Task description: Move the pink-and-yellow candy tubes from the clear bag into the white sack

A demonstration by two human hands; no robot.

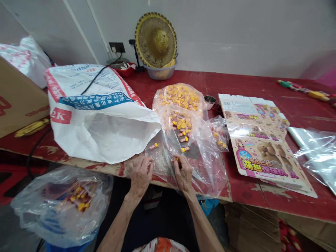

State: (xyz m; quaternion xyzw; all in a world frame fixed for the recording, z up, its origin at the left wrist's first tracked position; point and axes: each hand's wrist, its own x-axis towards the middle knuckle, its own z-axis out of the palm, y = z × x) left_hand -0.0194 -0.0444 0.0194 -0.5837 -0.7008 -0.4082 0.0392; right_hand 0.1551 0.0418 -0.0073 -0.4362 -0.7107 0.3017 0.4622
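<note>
My right hand (185, 173) rests at the table's front edge over a see-through plastic bag (210, 175), its fingers closed on a small yellow-capped tube that is mostly hidden. My left hand (141, 176) is beside it with fingertips pressed together; whatever they hold is too small to make out. Just beyond my left hand lies a single yellow-capped tube (153, 146). A few more tubes (184, 139) lie loose near the bag's mouth, in front of a large heap of the same tubes (181, 98) inside the bag.
A white woven sack (110, 136) gapes open at the left. Below it hangs a plastic bag (60, 206) with more tubes. Printed cardboard cards (270, 150) are stacked at the right, near plastic sleeves (317, 150). A metal cup (210, 100) and a straw hat (156, 40) stand behind.
</note>
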